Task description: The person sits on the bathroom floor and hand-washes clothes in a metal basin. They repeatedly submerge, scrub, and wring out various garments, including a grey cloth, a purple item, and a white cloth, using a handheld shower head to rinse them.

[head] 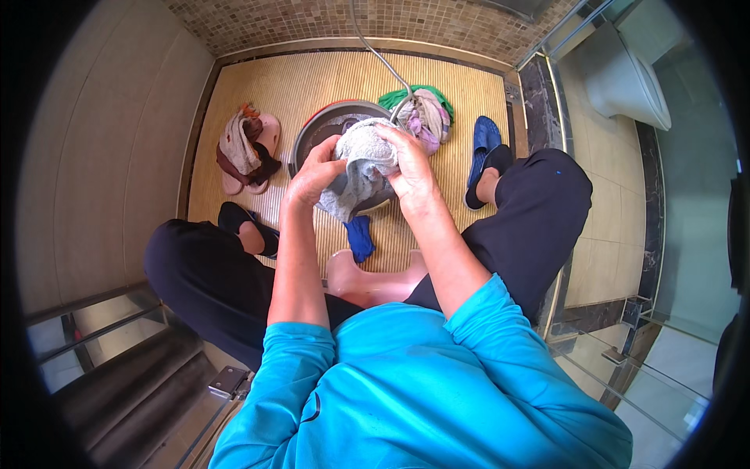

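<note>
A bunched, light grey terry cloth (366,152) is gripped between my two hands above a round grey bucket (302,138). My left hand (316,173) has hold of its left side, thumb towards the middle. On the opposite side my right hand (408,161) grips it, some fingers hidden by the folds. One end of the cloth droops over the bucket's near rim. Dark water (328,126) shows inside the bucket on the left; the cloth and hands cover most of the rest. A grey shower hose (384,61) runs down to just behind my right hand, where its end is hidden.
Green, white and purple cloths (432,114) lie heaped right of the bucket. Brown and white cloths (243,149) rest on pink slippers (270,132) at left. A blue cloth (360,237) lies near a pink plastic stool (369,281). My feet in slippers flank the bucket; a toilet (624,82) stands right.
</note>
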`<action>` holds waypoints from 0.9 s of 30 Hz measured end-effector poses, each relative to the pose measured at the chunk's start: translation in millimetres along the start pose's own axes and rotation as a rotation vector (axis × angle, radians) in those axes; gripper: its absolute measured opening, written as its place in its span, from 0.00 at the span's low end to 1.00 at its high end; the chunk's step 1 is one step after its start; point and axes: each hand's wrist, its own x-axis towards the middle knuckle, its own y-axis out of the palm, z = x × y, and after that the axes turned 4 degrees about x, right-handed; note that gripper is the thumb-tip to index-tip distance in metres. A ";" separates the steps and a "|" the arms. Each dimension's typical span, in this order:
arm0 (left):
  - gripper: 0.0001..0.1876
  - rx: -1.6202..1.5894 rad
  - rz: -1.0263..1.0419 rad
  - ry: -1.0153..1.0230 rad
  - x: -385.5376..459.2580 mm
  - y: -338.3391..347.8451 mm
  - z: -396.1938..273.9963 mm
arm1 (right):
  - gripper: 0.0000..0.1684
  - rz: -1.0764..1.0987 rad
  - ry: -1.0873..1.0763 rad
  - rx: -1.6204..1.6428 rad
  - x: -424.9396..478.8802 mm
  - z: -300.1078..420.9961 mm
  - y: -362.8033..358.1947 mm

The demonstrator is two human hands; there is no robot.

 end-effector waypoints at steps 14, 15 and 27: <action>0.21 0.043 -0.050 -0.032 3.8 -3.9 18.2 | 0.11 -0.054 0.066 -0.023 -3.0 -9.5 -6.8; 0.22 0.056 -0.051 -0.036 4.4 -3.9 19.8 | 0.11 -0.051 0.072 -0.026 -3.8 -9.0 -7.3; 0.21 0.023 -0.071 -0.085 -1.1 3.8 11.7 | 0.13 -0.050 0.063 -0.032 -1.0 -17.4 -12.6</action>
